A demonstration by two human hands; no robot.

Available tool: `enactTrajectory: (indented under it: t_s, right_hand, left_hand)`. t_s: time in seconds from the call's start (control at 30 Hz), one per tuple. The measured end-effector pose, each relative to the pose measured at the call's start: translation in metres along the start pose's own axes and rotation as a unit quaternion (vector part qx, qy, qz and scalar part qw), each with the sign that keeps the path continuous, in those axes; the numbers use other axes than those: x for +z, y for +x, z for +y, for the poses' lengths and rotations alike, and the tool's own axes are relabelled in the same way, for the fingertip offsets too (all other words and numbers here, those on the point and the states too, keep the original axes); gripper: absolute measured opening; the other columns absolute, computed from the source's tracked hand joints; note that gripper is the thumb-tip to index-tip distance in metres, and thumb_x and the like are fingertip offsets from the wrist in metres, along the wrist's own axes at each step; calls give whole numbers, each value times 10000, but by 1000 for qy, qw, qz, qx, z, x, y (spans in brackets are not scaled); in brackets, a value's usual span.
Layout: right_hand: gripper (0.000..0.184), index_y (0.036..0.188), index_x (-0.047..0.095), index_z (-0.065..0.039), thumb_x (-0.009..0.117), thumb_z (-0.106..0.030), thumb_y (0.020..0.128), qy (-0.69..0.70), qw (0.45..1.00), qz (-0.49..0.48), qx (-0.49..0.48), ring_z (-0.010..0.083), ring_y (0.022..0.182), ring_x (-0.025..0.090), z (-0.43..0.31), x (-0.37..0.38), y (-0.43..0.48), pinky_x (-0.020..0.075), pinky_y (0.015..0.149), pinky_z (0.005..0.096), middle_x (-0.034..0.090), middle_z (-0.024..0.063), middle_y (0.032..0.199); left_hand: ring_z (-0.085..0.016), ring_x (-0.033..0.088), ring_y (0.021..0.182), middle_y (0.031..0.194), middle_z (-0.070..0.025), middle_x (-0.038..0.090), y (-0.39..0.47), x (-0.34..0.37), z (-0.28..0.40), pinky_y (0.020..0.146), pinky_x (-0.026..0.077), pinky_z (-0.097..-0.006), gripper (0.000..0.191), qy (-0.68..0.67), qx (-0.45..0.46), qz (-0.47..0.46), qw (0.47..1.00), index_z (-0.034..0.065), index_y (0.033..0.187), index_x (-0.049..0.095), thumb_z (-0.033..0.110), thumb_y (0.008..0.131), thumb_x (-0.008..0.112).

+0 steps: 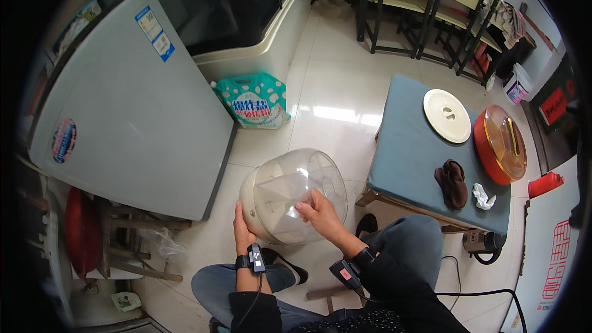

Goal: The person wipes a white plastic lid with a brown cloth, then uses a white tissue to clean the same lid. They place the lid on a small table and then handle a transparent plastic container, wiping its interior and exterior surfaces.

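Observation:
A round container (277,185) with a cream base and clear plastic walls is tilted on its side in front of me, above the tiled floor. Dividers show through its clear wall. My left hand (244,229) supports the cream base from the left, thumb along its edge. Over the clear part, my right hand (319,215) has curled fingers, with thumb and index finger close together. Whether they pinch something or only rest on the plastic is hard to see. Dark bands with small devices and cables are on both wrists.
Right of me, a blue-topped low table (407,148) holds a cream lid (447,116), a red round box (499,144) with a transparent lid, a brown cloth (451,185) and crumpled tissue (484,197). A grey appliance (134,106) and teal bag (252,101) stand left.

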State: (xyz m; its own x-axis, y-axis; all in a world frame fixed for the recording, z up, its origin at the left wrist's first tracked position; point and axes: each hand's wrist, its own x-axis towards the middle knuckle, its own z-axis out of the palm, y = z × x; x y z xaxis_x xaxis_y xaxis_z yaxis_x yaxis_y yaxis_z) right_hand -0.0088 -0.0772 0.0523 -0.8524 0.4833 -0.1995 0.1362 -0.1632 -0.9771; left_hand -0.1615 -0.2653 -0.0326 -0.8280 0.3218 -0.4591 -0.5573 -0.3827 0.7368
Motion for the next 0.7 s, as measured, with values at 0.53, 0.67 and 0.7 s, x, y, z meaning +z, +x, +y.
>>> enactTrajectory:
  t_s: [0.53,0.67,0.7]
  right_hand:
    - [216,890,448,-90,643,-180,870,-375,798,-183,-436,315,717,577,-185,34,-79,340,750,436,560,70,696]
    - [163,876,460,-113,622,-114,852,-423,753,-249,-439,230,726,563,-186,31,-87,332,751,401,507,41,682]
    - [156,878,461,-113,614,-104,851,-401,754,-229,-467,227,728,562,-186,31,-87,332,754,398,508,38,685]
  left_hand:
    - [-276,458,1297,1420,-85,486,-86,45,119,1091,367,-423,759,-133,82,-158,975,104,1438,414,678,945,359]
    - [-276,458,1298,1420,-83,486,-80,35,110,1091,367,-424,752,-169,71,-172,968,108,1438,414,674,946,360]
    - [-276,458,1298,1420,-83,486,-77,33,109,1091,367,-425,750,-173,71,-170,968,108,1438,414,673,947,361]
